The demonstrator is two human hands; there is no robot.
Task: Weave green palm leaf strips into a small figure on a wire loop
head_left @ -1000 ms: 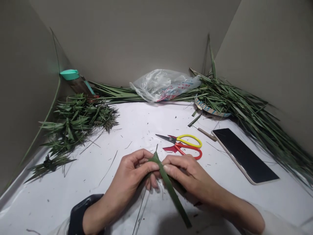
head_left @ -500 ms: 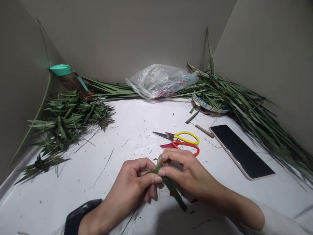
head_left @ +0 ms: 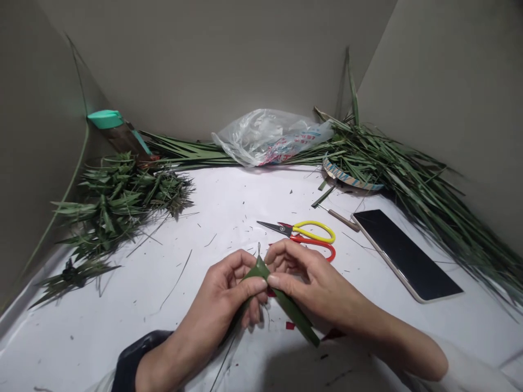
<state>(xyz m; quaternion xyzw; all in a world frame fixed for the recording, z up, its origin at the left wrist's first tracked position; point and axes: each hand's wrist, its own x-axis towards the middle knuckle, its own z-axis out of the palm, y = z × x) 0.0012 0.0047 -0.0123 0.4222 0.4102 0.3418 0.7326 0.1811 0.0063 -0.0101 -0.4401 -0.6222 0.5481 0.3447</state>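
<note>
Between my two hands is a folded green leaf strip [head_left: 292, 313], bent to a peak with a small thin loop standing up from its tip. One end of the strip runs down to the right; the other slants down left, partly hidden behind my left hand. My left hand [head_left: 231, 291] pinches the strip with thumb and fingers just below the peak. My right hand [head_left: 306, 275] pinches it on the other side, the two thumbs almost touching. Just beyond my right hand lie scissors [head_left: 314, 231] with one yellow and one red handle.
Spiky woven leaf pieces [head_left: 110, 196] are heaped at the left, beside a bottle with a turquoise lid [head_left: 105, 118]. A clear plastic bag [head_left: 265, 139] and long leaves [head_left: 408, 163] lie along the back. At right are a phone [head_left: 404, 253], a thin handled tool [head_left: 341, 219] and a curved patterned band [head_left: 351, 179].
The leaf strip has been turned so its folded peak and loop point upward, and a left-hand end now shows. My fingers have shifted to either side of the fold.
</note>
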